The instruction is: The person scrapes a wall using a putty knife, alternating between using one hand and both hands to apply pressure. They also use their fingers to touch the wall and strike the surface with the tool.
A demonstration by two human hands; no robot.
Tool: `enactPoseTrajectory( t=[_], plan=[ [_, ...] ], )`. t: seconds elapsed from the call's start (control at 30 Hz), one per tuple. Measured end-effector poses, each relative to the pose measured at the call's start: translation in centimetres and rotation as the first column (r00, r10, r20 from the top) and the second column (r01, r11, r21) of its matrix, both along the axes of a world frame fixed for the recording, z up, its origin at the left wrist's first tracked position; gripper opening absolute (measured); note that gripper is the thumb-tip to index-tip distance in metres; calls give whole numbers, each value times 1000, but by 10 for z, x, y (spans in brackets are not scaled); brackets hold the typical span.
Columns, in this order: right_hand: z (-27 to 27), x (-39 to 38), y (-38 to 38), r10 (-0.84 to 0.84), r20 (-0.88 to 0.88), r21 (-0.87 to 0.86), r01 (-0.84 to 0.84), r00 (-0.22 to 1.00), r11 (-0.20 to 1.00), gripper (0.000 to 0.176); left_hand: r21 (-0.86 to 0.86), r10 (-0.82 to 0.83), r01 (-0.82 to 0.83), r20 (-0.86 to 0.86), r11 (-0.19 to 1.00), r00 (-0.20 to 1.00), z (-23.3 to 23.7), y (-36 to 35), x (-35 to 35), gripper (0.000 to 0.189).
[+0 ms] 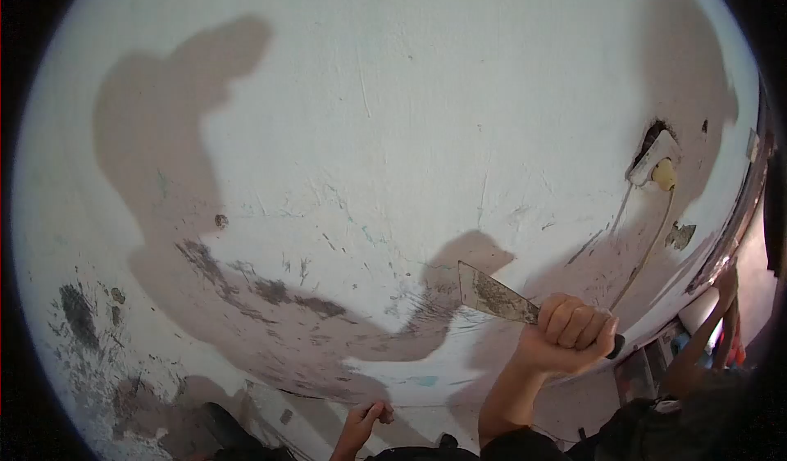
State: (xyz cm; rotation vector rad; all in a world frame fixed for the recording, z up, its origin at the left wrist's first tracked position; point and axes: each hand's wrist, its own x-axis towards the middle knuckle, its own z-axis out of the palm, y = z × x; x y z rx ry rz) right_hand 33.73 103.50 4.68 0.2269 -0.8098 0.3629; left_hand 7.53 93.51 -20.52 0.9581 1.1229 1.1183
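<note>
My right hand [567, 336] is wrapped round the dark handle of a scraper [498, 294], right of centre and low in the view. The flat, stained blade points up and left, over the white wall [369, 158], near dark scratch marks; whether it touches the wall I cannot tell. At the bottom centre, my left hand [371, 420] is closed with its fingers curled in, close to the wall's lower edge. What it holds, if anything, is hidden.
A socket [653, 159] with a yellowish plug [664, 176] and hanging cord sits on the wall at the right, below a hole. At the far right a person's raised arms [711, 330] show near cluttered items. Dark scuffs mark the lower left wall.
</note>
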Motion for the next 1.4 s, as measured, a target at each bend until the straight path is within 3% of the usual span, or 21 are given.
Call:
enactPoseTrajectory(
  t=[0.07,0.17,0.2,0.27,0.33,0.5,0.6,0.7,0.8,0.87,0.97,1.0,1.03,1.07,1.1,1.13,1.17,1.23,1.33,1.37,1.4],
  plan=[
    [-4,-3,4,80,157,10,-82,984,997,47,31,-31,31,16,999,999,-5,1,0,34],
    [-4,3,-11,109,15,54,-110,994,992,47,-4,-25,25,-7,1000,1000,-7,1,-1,34],
    [0,5,-16,24,-20,66,-23,1000,998,46,-3,-24,24,-8,1000,1000,-8,0,2,34],
    [-1,-6,0,28,23,20,-28,999,999,45,137,82,-80,-14,987,997,-6,-4,8,37],
    [-3,-4,5,99,128,23,-103,987,994,45,123,77,-76,-5,990,997,-3,-7,10,37],
    [0,11,-14,93,83,100,-101,992,990,45,144,48,-44,-30,989,998,2,-7,12,37],
    [-1,1,2,123,117,76,-132,986,988,45,96,112,-112,3,989,994,-8,-8,11,36],
    [-6,0,7,173,189,51,-186,967,981,45,118,-19,25,-47,993,999,0,-7,3,44],
    [-13,7,-6,117,49,50,-119,992,992,46,-40,-57,53,-96,998,994,4,-5,-10,33],
    [-7,13,-12,114,103,64,-121,988,991,46,-49,-66,56,-242,997,968,-10,-8,-39,32],
    [-5,9,-7,50,124,42,-55,991,998,46,-221,164,-264,-388,939,907,-100,-27,-129,33],
    [-4,8,-3,92,180,43,-101,979,994,46,-241,223,-363,-462,900,859,-124,-43,-167,33],
    [-2,6,0,128,232,46,-143,964,989,47,86,123,-98,-872,991,473,-199,-73,-233,31],
    [-1,6,-4,96,253,51,-113,963,992,47,-22,-24,21,-996,1000,89,-268,-116,-291,31],
    [0,5,-5,93,254,57,-110,963,992,47,-136,14,-387,-933,912,360,-291,-129,-314,30],
    [0,5,-7,99,216,57,-114,971,992,47,-283,-191,-572,-957,770,216,-271,-153,-318,29],
    [-3,1,-9,104,179,49,-115,978,992,47,-291,-200,-567,-955,771,219,-254,-193,-311,29],
    [-4,-3,-11,94,189,44,-104,978,994,47,51,-368,-720,-833,692,-413,-257,-246,-313,63],
    [-8,-8,-12,84,195,17,-89,977,996,47,444,90,-584,-840,680,-535,-267,-265,-324,77],
    [-6,-11,-7,72,189,30,-79,979,996,47,444,93,-579,-841,684,-534,-263,-255,-324,77],
    [-5,-13,-7,67,190,22,-72,980,997,47,417,17,-487,-772,767,-635,-261,-255,-325,77]
  ],
)
